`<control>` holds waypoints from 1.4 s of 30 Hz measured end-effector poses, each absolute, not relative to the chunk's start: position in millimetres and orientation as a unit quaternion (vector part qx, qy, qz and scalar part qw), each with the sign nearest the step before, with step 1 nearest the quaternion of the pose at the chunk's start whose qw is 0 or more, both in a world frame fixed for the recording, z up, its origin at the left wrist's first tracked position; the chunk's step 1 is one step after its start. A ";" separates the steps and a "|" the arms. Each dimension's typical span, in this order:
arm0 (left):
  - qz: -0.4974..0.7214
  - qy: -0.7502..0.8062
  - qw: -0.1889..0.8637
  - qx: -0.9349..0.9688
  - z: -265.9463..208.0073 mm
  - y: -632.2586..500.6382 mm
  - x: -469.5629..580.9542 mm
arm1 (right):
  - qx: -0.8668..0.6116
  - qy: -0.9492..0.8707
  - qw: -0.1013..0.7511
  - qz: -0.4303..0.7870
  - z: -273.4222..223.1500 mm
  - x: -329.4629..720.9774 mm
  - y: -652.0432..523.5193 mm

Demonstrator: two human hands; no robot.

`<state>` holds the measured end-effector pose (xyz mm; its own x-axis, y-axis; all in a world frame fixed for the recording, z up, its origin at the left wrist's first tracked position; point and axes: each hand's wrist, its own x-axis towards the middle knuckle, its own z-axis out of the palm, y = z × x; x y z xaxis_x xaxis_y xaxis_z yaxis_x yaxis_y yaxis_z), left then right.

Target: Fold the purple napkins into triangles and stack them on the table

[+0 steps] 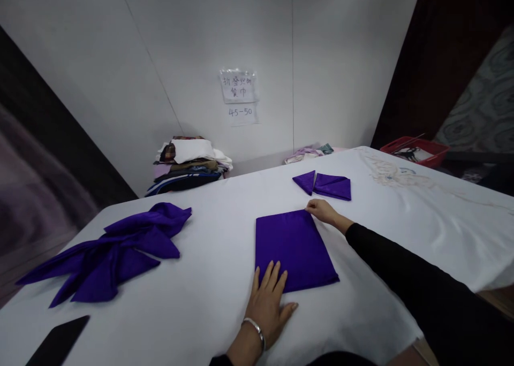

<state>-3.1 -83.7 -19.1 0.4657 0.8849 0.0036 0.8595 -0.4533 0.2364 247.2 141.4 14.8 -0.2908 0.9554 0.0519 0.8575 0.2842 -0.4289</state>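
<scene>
A purple cloth napkin [295, 245], folded into a rough square, lies flat on the white tablecloth [217, 312] in front of me. My left hand [268, 302] rests palm down with fingers spread on its near left corner. At the far right corner, the fingertips of my right hand [320, 210] pinch the napkin's edge. Just beyond that hand is a smaller folded purple napkin [332, 186] with a pointed left end. To the left, a loose heap of crumpled purple napkins [116, 256] lies on the cloth.
A pile of folded clothes [190, 162] stands at the back left against the wall. More fabric [307, 153] lies at the back middle. A red basket [417, 151] holding scissors sits at the far right. A dark flat object [58, 344] is at the near left.
</scene>
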 end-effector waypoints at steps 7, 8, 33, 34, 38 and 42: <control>0.050 0.514 0.097 0.851 -18.2 -82.9 -3.1 | -0.624 -0.764 0.079 0.147 1.1 246.9 147.2; 0.047 0.514 0.100 0.850 -17.8 -82.5 -3.2 | -0.625 -0.763 0.077 0.143 -0.6 246.5 147.6; 0.071 0.664 0.064 0.741 -21.1 44.9 -11.3 | -0.594 -0.791 0.107 0.105 -1.8 252.2 133.8; 0.064 0.665 0.062 0.742 -22.5 45.7 -10.3 | -0.591 -0.793 0.108 0.100 -0.5 251.8 133.0; 0.049 0.663 0.051 0.745 -23.8 44.9 -9.5 | -0.553 -0.821 0.123 0.075 3.0 232.5 121.3; 0.043 0.664 0.035 0.746 -23.8 44.4 -10.6 | -0.433 -0.885 0.143 0.097 -2.0 181.1 93.8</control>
